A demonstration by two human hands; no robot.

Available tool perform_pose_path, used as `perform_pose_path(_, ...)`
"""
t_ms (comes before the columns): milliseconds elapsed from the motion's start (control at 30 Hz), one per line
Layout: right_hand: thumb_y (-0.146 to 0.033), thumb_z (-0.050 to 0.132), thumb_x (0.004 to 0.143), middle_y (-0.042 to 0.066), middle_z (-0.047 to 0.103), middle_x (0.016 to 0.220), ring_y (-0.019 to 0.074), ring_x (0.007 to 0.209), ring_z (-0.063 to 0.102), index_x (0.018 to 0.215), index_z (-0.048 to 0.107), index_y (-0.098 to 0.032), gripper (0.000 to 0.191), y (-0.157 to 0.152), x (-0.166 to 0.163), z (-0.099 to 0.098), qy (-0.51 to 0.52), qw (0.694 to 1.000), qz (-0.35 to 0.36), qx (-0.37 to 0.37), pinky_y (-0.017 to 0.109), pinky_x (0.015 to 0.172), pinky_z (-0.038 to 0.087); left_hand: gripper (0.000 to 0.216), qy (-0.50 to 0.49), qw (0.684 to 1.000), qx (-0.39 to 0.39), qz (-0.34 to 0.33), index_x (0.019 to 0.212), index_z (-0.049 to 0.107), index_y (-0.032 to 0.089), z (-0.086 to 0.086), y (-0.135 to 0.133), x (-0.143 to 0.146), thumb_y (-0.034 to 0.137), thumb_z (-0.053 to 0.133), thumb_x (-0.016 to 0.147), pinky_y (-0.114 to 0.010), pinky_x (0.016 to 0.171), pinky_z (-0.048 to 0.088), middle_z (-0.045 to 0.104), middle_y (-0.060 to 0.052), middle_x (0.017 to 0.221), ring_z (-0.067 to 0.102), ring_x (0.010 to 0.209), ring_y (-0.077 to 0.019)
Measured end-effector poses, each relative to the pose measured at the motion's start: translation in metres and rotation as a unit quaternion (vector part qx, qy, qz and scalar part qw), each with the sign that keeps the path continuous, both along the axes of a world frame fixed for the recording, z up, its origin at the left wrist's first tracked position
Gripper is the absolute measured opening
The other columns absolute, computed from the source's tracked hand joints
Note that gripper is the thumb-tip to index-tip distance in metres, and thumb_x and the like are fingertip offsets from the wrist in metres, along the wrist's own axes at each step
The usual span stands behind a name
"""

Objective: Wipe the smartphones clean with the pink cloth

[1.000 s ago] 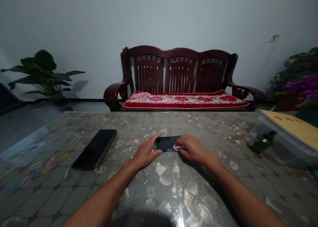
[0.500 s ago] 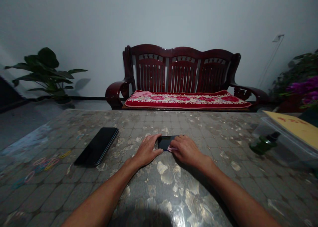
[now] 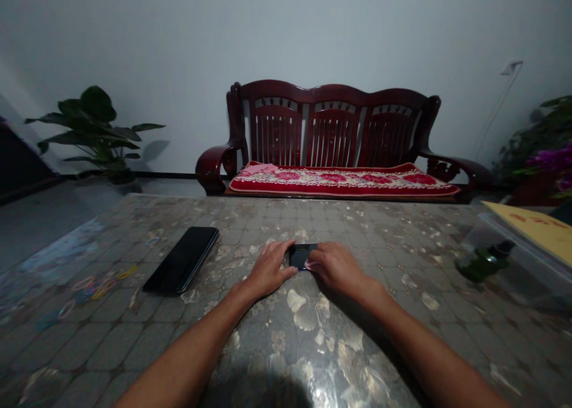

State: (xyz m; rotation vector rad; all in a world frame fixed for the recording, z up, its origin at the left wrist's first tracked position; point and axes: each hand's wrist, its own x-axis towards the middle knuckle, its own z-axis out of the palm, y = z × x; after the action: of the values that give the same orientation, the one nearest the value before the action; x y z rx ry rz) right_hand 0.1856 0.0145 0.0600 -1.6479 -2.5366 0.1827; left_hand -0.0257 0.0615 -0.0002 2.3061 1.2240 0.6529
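A small flat black device (image 3: 298,255), which looks like a phone, lies on the table between my hands. My left hand (image 3: 271,268) grips its left end, with the thumb along the near edge and the fingers at the far edge. Curled over the right part of the device is my right hand (image 3: 335,266), pinching a pale pink cloth (image 3: 310,265) against the surface. Most of the cloth is hidden under the fingers. To the left, a larger black phone (image 3: 182,260) lies flat, apart from both hands.
Colored rubber bands (image 3: 100,287) lie at the left of the patterned table (image 3: 268,360). A green bottle (image 3: 482,262) stands at the right by a clear plastic box (image 3: 527,277), with a yellow sheet (image 3: 531,223) on top. A wooden bench (image 3: 330,122) stands beyond the table.
The whole view has shifted, so the scene sits slightly farther right. My right hand with the cloth has moved slightly left over the device; my left hand keeps its grip.
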Motion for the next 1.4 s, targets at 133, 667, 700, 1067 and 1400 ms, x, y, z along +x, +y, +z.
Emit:
perform_pose_path(133,-0.029,0.053,0.099,0.007,0.069,0.098,0.0200,0.096,0.059,0.101,0.075,-0.022,0.023,0.003,-0.016,-0.006,0.012,0.999,0.031,0.018,0.029,0.081,0.034,0.062,-0.009,1.000,0.004,-0.009,0.140,0.050,0.023,-0.001,0.000,-0.001,0.023,0.070,0.081,-0.049,0.112,0.038,0.058,-0.011,0.138,0.051,0.130,-0.0302)
perform_pose_path(667,-0.034,0.046,0.102,0.013,0.070,0.104,0.0257,0.101,0.061,0.107,0.074,-0.021,0.032,0.022,-0.001,-0.004,-0.052,0.996,-0.070,0.035,0.033,0.083,0.037,0.063,0.015,1.000,0.020,-0.018,0.143,0.048,0.022,0.001,-0.002,0.000,0.025,0.067,0.083,-0.050,0.114,0.035,0.056,-0.012,0.143,0.048,0.134,-0.0305)
perform_pose_path(700,-0.035,0.046,0.102,0.012,0.071,0.104,0.0254,0.101,0.061,0.108,0.074,-0.021,0.032,0.021,-0.004,-0.004,-0.046,0.997,-0.056,0.034,0.032,0.083,0.037,0.064,0.014,1.000,0.016,-0.015,0.143,0.048,0.022,0.001,-0.002,0.000,0.025,0.068,0.082,-0.049,0.114,0.036,0.056,-0.013,0.142,0.047,0.134,-0.0307)
perform_pose_path(1067,-0.040,0.047,0.100,0.011,0.074,0.107,0.0227,0.097,0.067,0.105,0.074,-0.021,0.033,0.020,0.055,-0.001,-0.016,0.972,-0.233,-0.008,0.028,0.070,0.038,0.059,0.020,0.999,0.036,-0.009,0.135,0.054,0.021,0.006,-0.007,0.002,0.027,0.072,0.078,-0.048,0.108,0.041,0.062,-0.011,0.129,0.053,0.124,-0.0310)
perform_pose_path(1400,-0.041,0.047,0.100,0.012,0.076,0.105,0.0241,0.094,0.069,0.103,0.074,-0.020,0.034,0.031,0.049,-0.005,0.001,0.966,-0.259,-0.007,0.029,0.068,0.037,0.050,0.086,0.993,0.056,0.050,0.123,0.058,0.019,0.014,-0.033,0.015,0.032,0.078,0.080,-0.045,0.098,0.044,0.064,-0.011,0.119,0.056,0.114,-0.0322)
